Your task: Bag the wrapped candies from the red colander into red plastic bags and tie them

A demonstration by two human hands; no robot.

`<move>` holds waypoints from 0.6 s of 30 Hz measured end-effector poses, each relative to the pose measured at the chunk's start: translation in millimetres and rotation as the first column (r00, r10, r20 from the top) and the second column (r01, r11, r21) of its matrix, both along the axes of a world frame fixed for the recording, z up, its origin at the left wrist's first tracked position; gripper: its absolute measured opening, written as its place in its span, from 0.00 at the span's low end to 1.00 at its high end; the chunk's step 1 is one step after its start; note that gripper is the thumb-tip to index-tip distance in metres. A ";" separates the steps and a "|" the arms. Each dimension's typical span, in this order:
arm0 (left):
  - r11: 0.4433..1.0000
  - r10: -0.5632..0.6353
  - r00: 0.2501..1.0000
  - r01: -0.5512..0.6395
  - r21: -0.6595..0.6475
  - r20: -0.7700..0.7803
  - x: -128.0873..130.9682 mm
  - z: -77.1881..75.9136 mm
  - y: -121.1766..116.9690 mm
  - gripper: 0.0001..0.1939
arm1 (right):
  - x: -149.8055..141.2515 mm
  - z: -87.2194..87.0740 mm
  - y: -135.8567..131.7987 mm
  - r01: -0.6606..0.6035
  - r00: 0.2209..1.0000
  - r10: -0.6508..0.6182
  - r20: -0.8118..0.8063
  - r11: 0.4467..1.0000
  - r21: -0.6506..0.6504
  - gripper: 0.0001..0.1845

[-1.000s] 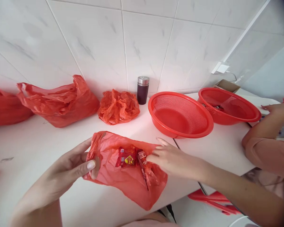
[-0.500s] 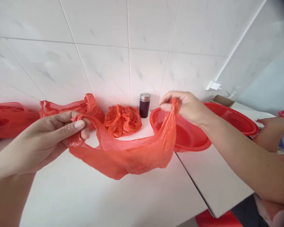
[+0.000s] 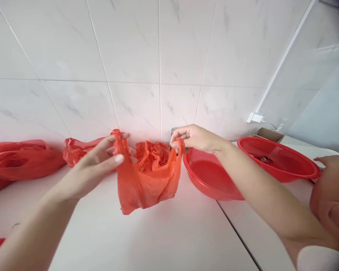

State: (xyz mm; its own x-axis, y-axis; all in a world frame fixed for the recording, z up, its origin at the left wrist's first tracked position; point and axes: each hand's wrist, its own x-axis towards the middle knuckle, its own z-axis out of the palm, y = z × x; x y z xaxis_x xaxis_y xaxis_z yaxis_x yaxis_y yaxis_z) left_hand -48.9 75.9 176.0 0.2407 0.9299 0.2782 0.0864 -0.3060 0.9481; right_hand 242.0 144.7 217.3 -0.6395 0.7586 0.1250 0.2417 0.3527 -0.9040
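Note:
A thin red plastic bag (image 3: pixel 147 190) hangs upright between my hands above the white table. My left hand (image 3: pixel 94 162) has it by the left handle, thumb in front and fingers behind, partly hidden by the plastic. My right hand (image 3: pixel 200 139) pinches the right handle between thumb and fingers. Just behind the bag lies a crumpled heap of red plastic bags (image 3: pixel 152 152), partly covered by it. A dark flask with a metal lid (image 3: pixel 173 130) stands by the wall, mostly hidden behind my right hand.
More red bags (image 3: pixel 22 160) lie along the wall on the left. A red plastic basket (image 3: pixel 206 173) stands under my right forearm. Farther right is a second red basket (image 3: pixel 282 158) with small items inside, near a cardboard box (image 3: pixel 268 134) and another person's arm (image 3: pixel 332 188).
My hands have come closer together, and the bag between them has gone from stretched sideways to hanging down. My left hand has moved right. The view has tilted up slightly.

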 end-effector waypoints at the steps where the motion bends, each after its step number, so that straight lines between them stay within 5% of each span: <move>1: 0.998 -0.062 0.997 0.061 -0.030 -0.047 6.6 -2.7 4.2 0.27 | -11.6 -1.3 -0.8 -0.019 0.998 0.019 -0.056 1.000 -0.003 0.11; 5: 0.961 -0.250 0.925 0.202 -0.187 -0.285 37.3 -12.5 18.8 0.27 | -63.1 -14.8 -2.7 -0.115 0.971 0.118 -0.207 0.993 0.025 0.07; 8: 0.964 -0.205 0.917 0.129 -0.233 -0.343 49.7 -14.2 25.4 0.18 | -88.6 -25.2 -0.4 -0.122 0.949 0.150 -0.279 0.986 0.115 0.08; 14: 0.942 0.042 0.999 -0.028 -0.334 0.035 37.6 -18.9 33.2 0.20 | -84.8 -50.9 10.4 -0.016 0.918 0.057 -0.393 0.994 0.107 0.11; 18: 0.951 0.063 0.986 -0.012 -0.309 0.155 37.6 -33.6 35.2 0.19 | -84.3 -79.0 5.8 0.079 0.882 -0.019 -0.470 0.991 0.108 0.05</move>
State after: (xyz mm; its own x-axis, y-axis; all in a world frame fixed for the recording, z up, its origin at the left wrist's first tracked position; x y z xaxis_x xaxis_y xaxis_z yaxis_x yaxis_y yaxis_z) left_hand -11.3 111.1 142.4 0.1795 0.9837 0.0105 -0.0692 0.0020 0.9976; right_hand 157.7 150.6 138.3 -0.4461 0.7475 0.4923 -0.1784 0.4647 -0.8673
